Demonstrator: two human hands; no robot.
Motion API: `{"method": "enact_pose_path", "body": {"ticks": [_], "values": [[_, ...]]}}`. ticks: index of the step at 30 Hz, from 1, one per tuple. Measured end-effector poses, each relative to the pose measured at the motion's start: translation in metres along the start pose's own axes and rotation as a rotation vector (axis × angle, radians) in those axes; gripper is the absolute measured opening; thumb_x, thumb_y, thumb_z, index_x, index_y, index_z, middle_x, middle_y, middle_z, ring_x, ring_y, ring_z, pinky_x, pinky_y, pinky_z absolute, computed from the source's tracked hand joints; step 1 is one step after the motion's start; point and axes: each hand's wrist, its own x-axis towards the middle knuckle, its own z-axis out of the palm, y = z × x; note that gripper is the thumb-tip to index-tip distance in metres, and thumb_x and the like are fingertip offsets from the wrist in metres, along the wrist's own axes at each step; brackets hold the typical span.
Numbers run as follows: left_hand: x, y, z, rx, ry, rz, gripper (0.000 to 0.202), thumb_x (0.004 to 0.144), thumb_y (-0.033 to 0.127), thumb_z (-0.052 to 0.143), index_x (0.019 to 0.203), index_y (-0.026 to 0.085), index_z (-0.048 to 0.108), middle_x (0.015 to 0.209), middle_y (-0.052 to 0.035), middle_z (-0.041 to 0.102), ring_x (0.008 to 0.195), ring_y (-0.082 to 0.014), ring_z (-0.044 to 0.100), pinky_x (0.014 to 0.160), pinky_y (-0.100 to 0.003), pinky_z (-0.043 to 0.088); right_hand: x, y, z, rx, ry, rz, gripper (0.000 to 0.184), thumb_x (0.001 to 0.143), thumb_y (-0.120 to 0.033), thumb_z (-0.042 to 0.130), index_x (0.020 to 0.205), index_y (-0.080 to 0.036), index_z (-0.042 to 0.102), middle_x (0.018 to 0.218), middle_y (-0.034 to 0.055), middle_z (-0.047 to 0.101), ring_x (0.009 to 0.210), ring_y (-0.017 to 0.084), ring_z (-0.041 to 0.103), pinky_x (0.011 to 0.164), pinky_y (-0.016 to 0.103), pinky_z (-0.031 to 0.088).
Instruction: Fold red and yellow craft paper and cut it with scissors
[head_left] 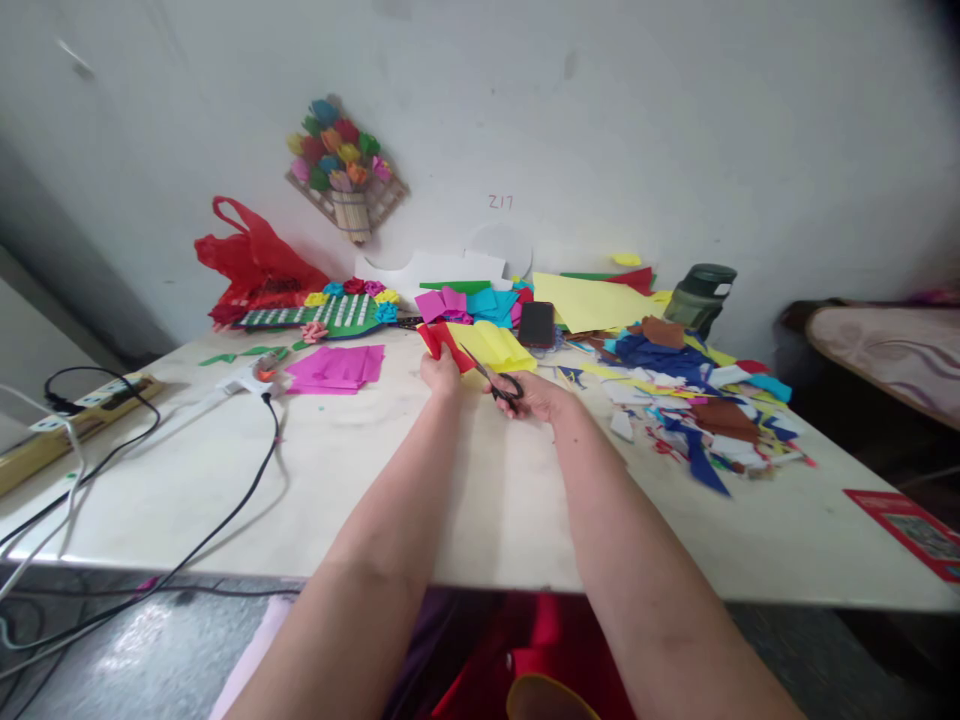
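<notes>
My left hand (441,374) is closed on a folded piece of red paper (441,340), held up over the pale table (450,500). My right hand (534,394) grips black-handled scissors (495,378), whose blades point up-left toward the red paper's edge. Just behind both hands lies a folded yellow sheet (495,345). A black phone (537,323) rests flat beyond it.
Magenta paper (336,367) lies left of my hands. A heap of coloured paper scraps (697,400) covers the right side. A glue gun (251,378) with black cable, a power strip (82,405), a red plastic bag (251,265) and a dark green bottle (701,295) stand around.
</notes>
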Motion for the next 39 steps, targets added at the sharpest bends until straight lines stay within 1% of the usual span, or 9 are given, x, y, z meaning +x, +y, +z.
{"method": "enact_pose_path", "body": {"ticks": [10,15,19,26,31,39], "values": [[0.0005,0.0014,-0.0011,0.030,-0.004,-0.003,0.031,0.077,0.039,0.048,0.088,0.013,0.062,0.079,-0.0104,0.064,0.077,-0.0220,0.063,0.062,-0.028,0.044,-0.0007,0.0011,0.0004,0.006,0.009,-0.006,0.033,0.080,-0.047,0.054,0.084,-0.014,0.055,0.050,-0.0049,0.049,0.036,0.005,0.044,0.031,0.015,0.022],[-0.0008,0.0022,-0.0019,0.017,-0.014,-0.008,0.029,0.077,0.038,0.049,0.087,0.014,0.061,0.080,-0.0104,0.064,0.077,-0.0212,0.063,0.062,-0.027,0.044,-0.0014,0.0016,0.0001,0.009,0.002,-0.008,0.033,0.079,-0.047,0.055,0.084,-0.014,0.055,0.050,-0.0050,0.049,0.036,0.004,0.044,0.031,0.014,0.022],[-0.0017,0.0027,-0.0020,0.022,-0.016,-0.009,0.029,0.078,0.039,0.048,0.087,0.014,0.061,0.080,-0.0100,0.064,0.078,-0.0206,0.063,0.062,-0.026,0.044,-0.0009,0.0010,-0.0009,0.014,0.000,-0.001,0.033,0.079,-0.048,0.054,0.084,-0.015,0.055,0.050,-0.0049,0.049,0.036,0.004,0.044,0.031,0.014,0.022],[-0.0039,0.0035,-0.0028,0.038,-0.036,-0.003,0.029,0.077,0.038,0.048,0.086,0.014,0.062,0.076,-0.0089,0.064,0.078,-0.0213,0.062,0.064,-0.028,0.044,-0.0002,0.0007,-0.0019,0.025,-0.003,-0.007,0.037,0.078,-0.052,0.055,0.084,-0.016,0.055,0.051,-0.0039,0.051,0.037,0.005,0.046,0.030,0.015,0.024],[-0.0062,0.0040,-0.0036,0.045,-0.050,0.013,0.029,0.076,0.037,0.050,0.087,0.014,0.062,0.077,-0.0102,0.064,0.080,-0.0223,0.063,0.065,-0.028,0.044,-0.0008,0.0003,-0.0009,0.031,-0.002,-0.012,0.040,0.077,-0.055,0.055,0.083,-0.015,0.055,0.050,-0.0035,0.051,0.036,0.006,0.046,0.030,0.015,0.024],[-0.0079,0.0037,-0.0020,0.033,-0.070,0.029,0.028,0.077,0.037,0.049,0.087,0.014,0.062,0.077,-0.0097,0.065,0.079,-0.0216,0.063,0.065,-0.027,0.045,0.0023,0.0016,-0.0011,-0.008,0.015,-0.021,0.040,0.078,-0.055,0.053,0.084,-0.015,0.055,0.050,-0.0031,0.052,0.037,0.006,0.047,0.028,0.015,0.025]]}}
